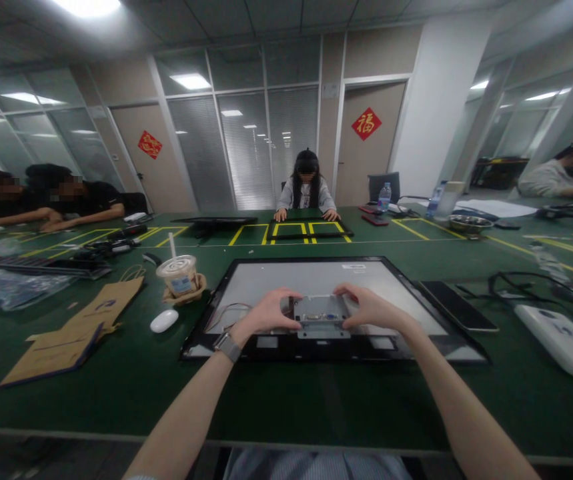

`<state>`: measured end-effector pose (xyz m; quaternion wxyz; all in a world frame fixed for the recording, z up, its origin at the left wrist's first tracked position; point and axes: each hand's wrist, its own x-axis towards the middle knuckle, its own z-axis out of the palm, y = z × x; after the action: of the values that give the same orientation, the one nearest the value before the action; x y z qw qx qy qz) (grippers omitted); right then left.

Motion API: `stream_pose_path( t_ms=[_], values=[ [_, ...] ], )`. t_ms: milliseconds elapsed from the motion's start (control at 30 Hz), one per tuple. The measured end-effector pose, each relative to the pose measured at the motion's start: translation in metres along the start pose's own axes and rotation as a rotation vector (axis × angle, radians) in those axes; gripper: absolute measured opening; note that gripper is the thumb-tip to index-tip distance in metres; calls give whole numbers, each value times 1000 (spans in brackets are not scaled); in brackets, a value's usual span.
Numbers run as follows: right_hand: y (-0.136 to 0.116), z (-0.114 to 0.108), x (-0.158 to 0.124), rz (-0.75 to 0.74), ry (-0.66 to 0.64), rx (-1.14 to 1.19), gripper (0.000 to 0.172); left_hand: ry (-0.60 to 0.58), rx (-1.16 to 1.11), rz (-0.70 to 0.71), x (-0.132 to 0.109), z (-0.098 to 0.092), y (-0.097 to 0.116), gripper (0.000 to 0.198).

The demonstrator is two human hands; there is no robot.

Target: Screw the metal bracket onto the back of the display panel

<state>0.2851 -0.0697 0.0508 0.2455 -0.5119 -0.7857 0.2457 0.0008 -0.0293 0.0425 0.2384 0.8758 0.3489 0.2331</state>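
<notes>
Both my hands grip a small metal bracket box with a row of connector ports [322,309] from its two sides. My left hand [266,311], with a watch on the wrist, has thumb and fingers on the left edge. On the right edge, my right hand [369,308] pinches in the same way. Beneath them a monitor panel [251,280] with a black frame and pale back lies flat on the table. Thin wires run near my left hand over the panel. Whether the box touches the panel, I cannot tell.
Left of the panel stand a drink cup [179,273], a white mouse [164,321] and a flat paper bag [86,327]. A black phone [459,305], cables and a white device [561,340] lie to the right. Across the green table [286,400] sits a person [307,187] with hands on a black frame.
</notes>
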Motion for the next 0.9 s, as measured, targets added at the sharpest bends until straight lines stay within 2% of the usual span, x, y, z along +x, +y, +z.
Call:
stream_pose_path(
  t_ms=[167, 333, 567, 700, 900],
  values=[
    [-2, -1, 2, -71, 78, 84, 47, 82, -35, 31, 3, -5, 1, 56],
    [8, 14, 11, -95, 139, 52, 41, 67, -33, -16, 9, 6, -12, 56],
    [24, 33, 25, -34, 96, -112, 36, 46, -51, -70, 17, 17, -26, 55],
    [28, 34, 27, -34, 98, -87, 34, 22, -124, -89, 19, 17, -29, 56],
    [36, 33, 29, -17, 96, -67, 42, 14, -151, -135, 22, 19, -35, 59]
  ],
)
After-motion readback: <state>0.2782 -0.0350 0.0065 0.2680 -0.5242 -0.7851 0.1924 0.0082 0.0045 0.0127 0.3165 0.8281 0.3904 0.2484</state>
